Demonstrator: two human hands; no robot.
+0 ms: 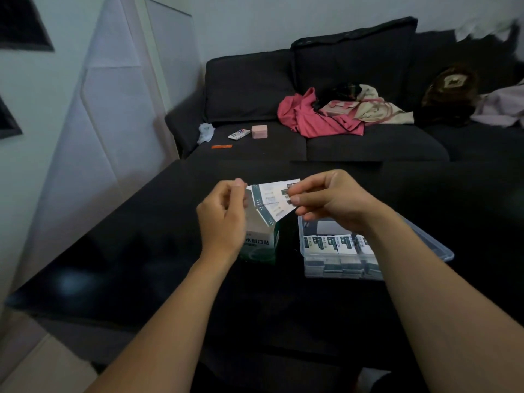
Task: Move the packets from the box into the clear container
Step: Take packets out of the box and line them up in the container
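The room is dim, with a cool, bluish cast and soft, even light that leaves no hard shadows. The dark desk point(136, 251) swallows most detail; faint pale reflections smear across its glossy top to the left of the hands, and a weaker sheen sits beyond them. The wall point(56, 123) far left of the hands is the brightest area. Wide-angle distortion bends straight lines near the edges, and the upper right corner looks smeared. The hands and the printed packets point(272, 198) between them are slightly soft, with fine print unreadable. The sofa point(255, 89) beyond is grainy and low in contrast.
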